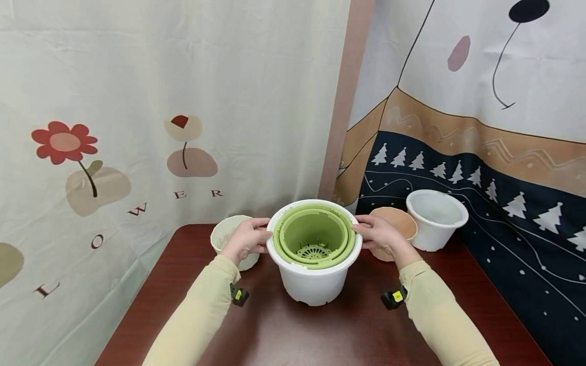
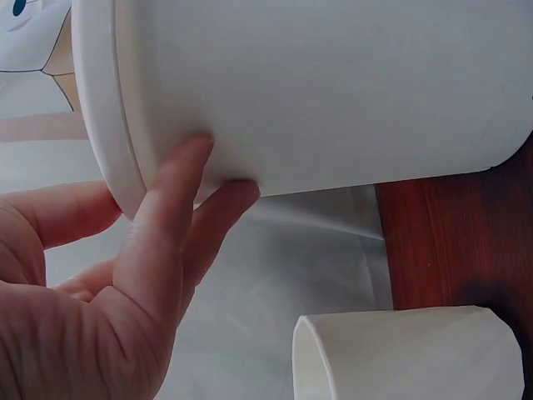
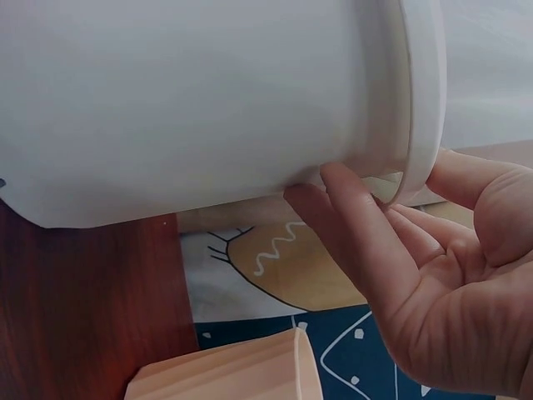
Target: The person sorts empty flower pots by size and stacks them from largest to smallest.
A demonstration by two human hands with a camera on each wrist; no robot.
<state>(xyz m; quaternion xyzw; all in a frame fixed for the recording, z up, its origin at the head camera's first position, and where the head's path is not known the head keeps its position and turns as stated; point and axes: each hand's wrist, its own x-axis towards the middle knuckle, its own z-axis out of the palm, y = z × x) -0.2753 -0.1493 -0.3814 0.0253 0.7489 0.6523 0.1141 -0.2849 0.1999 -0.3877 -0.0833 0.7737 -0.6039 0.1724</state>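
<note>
A large white flower pot is in the middle of the head view, with green pots nested inside it. The innermost green one has a slotted bottom. My left hand grips the white pot's rim on the left, thumb at the rim and fingers against the outer wall below it, as the left wrist view shows. On the opposite side my right hand holds the rim the same way, its fingertips touching the wall under the lip. Whether the pot's base touches the table cannot be told.
A cream pot stands behind my left hand. Behind the right hand are a peach pot and another white pot. All are on a dark red-brown table, with printed curtains hanging behind and to the right.
</note>
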